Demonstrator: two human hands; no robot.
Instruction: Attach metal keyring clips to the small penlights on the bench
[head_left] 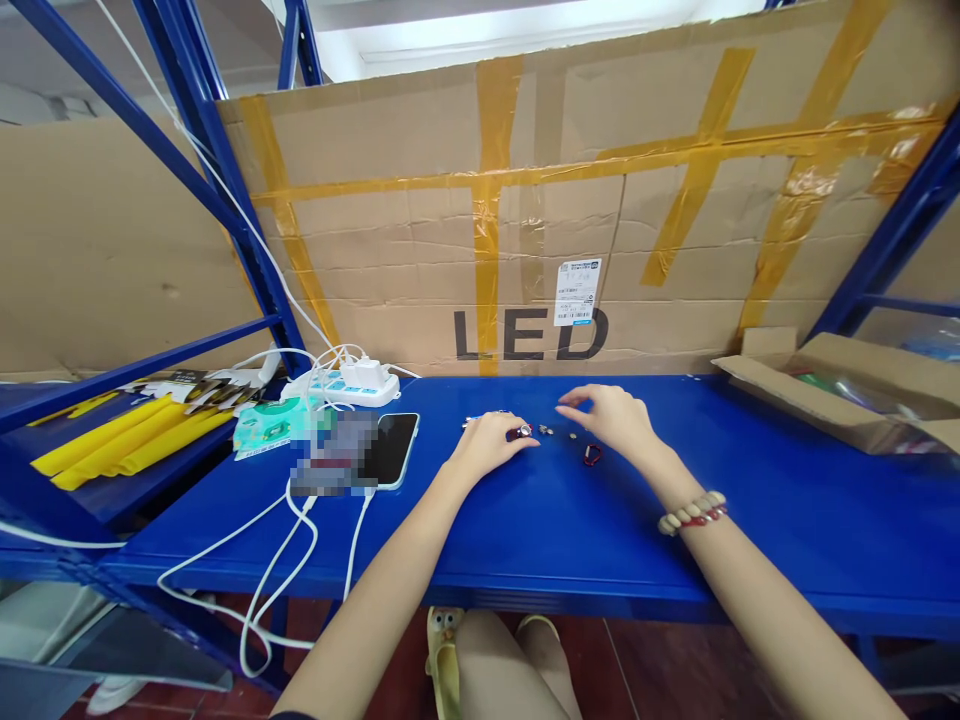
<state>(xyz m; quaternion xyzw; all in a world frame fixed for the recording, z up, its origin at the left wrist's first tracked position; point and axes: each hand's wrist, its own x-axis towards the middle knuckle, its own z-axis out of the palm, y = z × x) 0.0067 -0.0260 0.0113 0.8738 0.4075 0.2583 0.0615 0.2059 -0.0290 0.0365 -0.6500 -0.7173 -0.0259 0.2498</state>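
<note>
Where right hand point(611, 415) hovers, shelf point(750, 480) extends.

Arms are bare; a dark sleeve edge point(289, 714) shows at the left. By the right hand point(613, 420) sits a pale-and-red bead bracelet point(694, 512); slippers point(444, 655) are yellow.

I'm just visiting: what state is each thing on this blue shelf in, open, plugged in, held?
left hand: resting on the shelf, fingertips at a small part, grip unclear.
right hand: open, palm down over small parts.
red clip: lying flat beside right hand.
phone: screen dark, cable attached.
power strip: charger plugged in.
cardboard box: flaps open.
</note>
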